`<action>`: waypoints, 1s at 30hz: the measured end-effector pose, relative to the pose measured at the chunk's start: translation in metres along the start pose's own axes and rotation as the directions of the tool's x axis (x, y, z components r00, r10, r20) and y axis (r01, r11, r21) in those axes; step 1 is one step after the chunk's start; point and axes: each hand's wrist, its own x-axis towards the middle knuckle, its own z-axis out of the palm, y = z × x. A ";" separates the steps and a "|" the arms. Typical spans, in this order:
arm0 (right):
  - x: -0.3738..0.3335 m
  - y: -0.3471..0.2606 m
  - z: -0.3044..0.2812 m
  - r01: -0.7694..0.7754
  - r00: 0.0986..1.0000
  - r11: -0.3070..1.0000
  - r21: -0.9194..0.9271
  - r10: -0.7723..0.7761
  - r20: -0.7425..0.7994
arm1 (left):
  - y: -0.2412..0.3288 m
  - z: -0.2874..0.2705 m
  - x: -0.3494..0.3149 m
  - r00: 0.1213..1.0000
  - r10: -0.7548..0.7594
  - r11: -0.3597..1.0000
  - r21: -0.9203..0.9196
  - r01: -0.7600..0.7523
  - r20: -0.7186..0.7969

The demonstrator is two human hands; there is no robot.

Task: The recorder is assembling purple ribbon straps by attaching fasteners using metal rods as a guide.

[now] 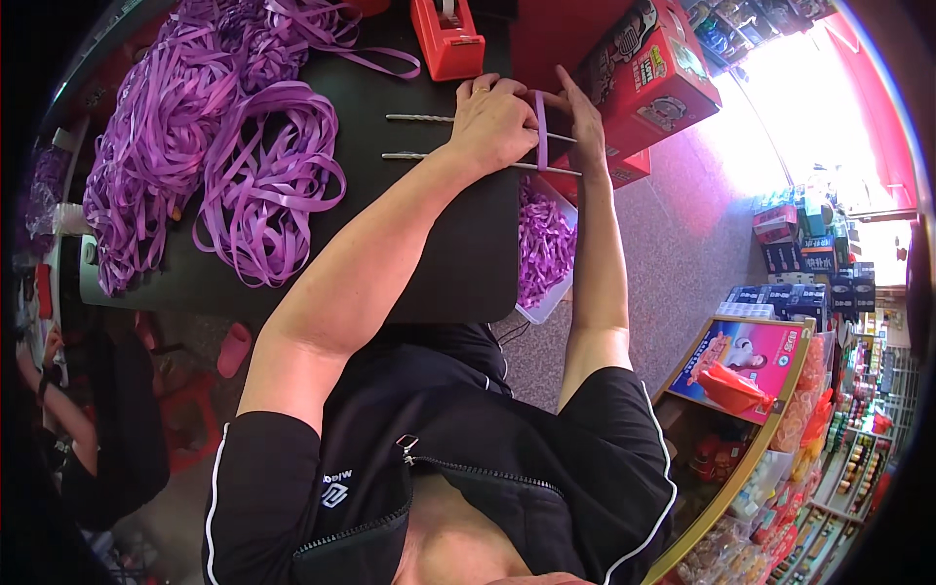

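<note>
Small retail shop, with a black worktable (419, 273) beneath the left hand (495, 125); red printed cartons (651, 73) stand just beside the right hand (587, 127); well to the right of both hands, stacked boxed goods (795, 255) rise near a bright doorway (795, 117); to the hands' right and nearer the wearer's body, a yellow-edged display case (790, 385) and shelves (838, 514) packed with rows of small merchandise indicate selling.
</note>
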 end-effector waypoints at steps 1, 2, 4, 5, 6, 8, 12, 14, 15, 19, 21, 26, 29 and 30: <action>-0.002 0.005 0.001 0.041 0.999 0.998 -0.053 -0.040 0.025 | 0.000 0.000 0.000 1.000 0.006 1.000 -0.002 -0.006 -0.020; -0.005 0.009 0.000 0.027 0.998 0.999 -0.023 -0.026 0.053 | 0.000 0.001 0.000 1.000 0.007 1.000 -0.001 -0.007 -0.016; -0.013 0.020 0.005 -0.101 0.994 0.991 0.090 0.098 0.038 | -0.001 0.001 0.001 0.999 0.000 1.000 -0.007 0.000 -0.035; -0.018 0.027 0.005 -0.220 0.975 0.955 0.197 0.217 0.038 | 0.000 0.002 0.002 0.999 0.002 1.000 -0.007 -0.003 -0.035; -0.024 0.034 0.005 -0.218 0.976 0.956 0.197 0.216 0.036 | 0.001 0.003 0.003 0.998 0.003 0.998 -0.055 -0.006 -0.063; -0.036 0.040 0.006 -0.066 0.998 0.995 0.077 0.066 0.014 | 0.004 0.002 0.002 0.996 0.001 0.994 -0.104 -0.011 -0.089; -0.087 0.024 0.020 -0.102 0.988 0.995 -0.010 0.100 -0.120 | 0.003 -0.002 0.000 1.000 0.000 1.000 -0.012 0.000 -0.029; -0.122 0.003 0.034 -0.119 0.962 0.992 0.051 0.128 -0.240 | 0.004 -0.004 0.001 1.000 -0.009 1.000 0.008 0.009 -0.016; -0.135 -0.013 0.041 -0.156 0.946 0.986 0.056 0.166 -0.279 | 0.004 -0.005 0.000 1.000 -0.012 1.000 0.020 0.012 0.003; -0.159 -0.025 0.061 -0.056 0.913 0.989 0.133 0.105 -0.395 | 0.005 -0.004 0.001 1.000 -0.001 1.000 0.022 0.001 0.030; -0.159 -0.040 0.068 -0.023 0.904 0.995 0.100 0.063 -0.422 | 0.004 -0.003 0.000 1.000 -0.005 1.000 0.017 0.005 0.018; -0.151 -0.064 0.067 0.004 0.919 0.990 0.144 0.053 -0.391 | 0.001 -0.005 0.005 0.999 -0.009 1.000 0.010 0.008 0.042; -0.148 -0.086 0.062 -0.093 0.933 0.994 0.061 0.109 -0.343 | 0.006 -0.010 0.004 0.999 0.007 0.998 0.059 -0.009 0.031; -0.144 -0.090 0.061 -0.101 0.932 0.991 0.084 0.123 -0.341 | 0.008 -0.013 0.004 0.999 -0.024 1.000 0.003 0.024 0.029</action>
